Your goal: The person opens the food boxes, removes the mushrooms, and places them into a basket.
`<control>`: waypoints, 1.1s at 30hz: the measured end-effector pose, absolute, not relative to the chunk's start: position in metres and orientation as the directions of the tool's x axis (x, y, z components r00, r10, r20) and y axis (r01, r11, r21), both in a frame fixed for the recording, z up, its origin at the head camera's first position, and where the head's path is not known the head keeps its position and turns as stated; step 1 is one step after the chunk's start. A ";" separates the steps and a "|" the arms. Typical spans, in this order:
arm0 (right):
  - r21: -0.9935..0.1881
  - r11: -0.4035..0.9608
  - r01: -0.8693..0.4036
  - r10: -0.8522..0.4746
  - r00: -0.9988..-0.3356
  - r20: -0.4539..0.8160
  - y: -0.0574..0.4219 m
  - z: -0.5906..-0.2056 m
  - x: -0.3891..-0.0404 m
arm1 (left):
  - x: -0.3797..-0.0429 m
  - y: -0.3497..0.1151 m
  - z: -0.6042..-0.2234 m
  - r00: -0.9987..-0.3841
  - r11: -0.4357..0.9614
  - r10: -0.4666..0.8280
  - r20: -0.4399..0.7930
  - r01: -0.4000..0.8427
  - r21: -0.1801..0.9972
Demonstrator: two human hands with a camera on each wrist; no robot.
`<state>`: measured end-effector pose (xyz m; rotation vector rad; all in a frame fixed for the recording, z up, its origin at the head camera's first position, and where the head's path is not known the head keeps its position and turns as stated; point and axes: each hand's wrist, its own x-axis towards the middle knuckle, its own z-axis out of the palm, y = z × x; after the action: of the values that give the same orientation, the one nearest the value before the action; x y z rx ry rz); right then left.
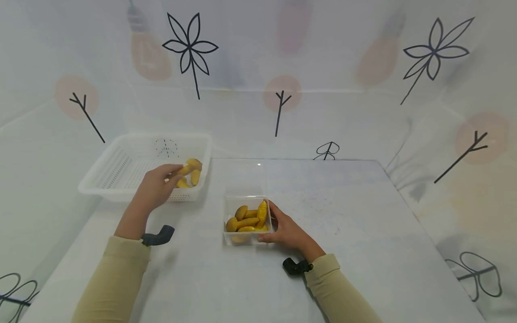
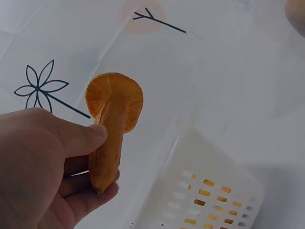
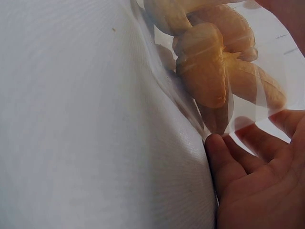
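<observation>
My left hand (image 1: 156, 185) pinches a yellow-brown mushroom (image 2: 110, 138) by its stem, its gilled cap facing the left wrist camera. This hand is over the right end of a white slotted plastic basket (image 1: 117, 172), where a few more mushrooms (image 1: 195, 177) lie. At mid-table stands a clear plastic box (image 1: 227, 238), its lid apparently folded back behind it. My right hand (image 1: 290, 231) grips the box's right side, thumb at the front and fingers behind. Several mushrooms (image 3: 202, 67) fill the box, some lying across one another.
The white-covered table (image 1: 363, 233) carries both containers, with the basket at its back left corner. Printed white sheeting (image 1: 242, 116) hangs behind and along both sides. Dark bands with small attachments (image 1: 296, 267) sit on both wrists.
</observation>
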<state>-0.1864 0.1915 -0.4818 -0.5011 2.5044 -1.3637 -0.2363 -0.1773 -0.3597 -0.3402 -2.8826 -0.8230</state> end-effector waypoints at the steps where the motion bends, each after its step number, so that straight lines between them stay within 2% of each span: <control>1: -0.845 0.503 -0.182 -0.411 -0.910 -0.049 0.192 -0.482 -0.186 | -0.237 -0.178 -0.360 -0.970 0.829 0.170 0.173 0.236 0.507; 11: -0.850 0.493 -0.183 -0.416 -0.908 -0.045 0.192 -0.481 -0.185 | -0.242 -0.183 -0.367 -0.989 0.853 0.104 0.106 0.144 0.501; 33: -0.860 0.474 -0.189 -0.427 -0.903 -0.037 0.193 -0.482 -0.185 | -0.263 -0.183 -0.380 -0.996 0.886 0.087 0.010 0.082 0.456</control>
<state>-0.1852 0.1928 -0.4820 -0.5290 2.4760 -1.3986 -0.2633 -0.1831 -0.3804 -0.1365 -3.0610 -0.7392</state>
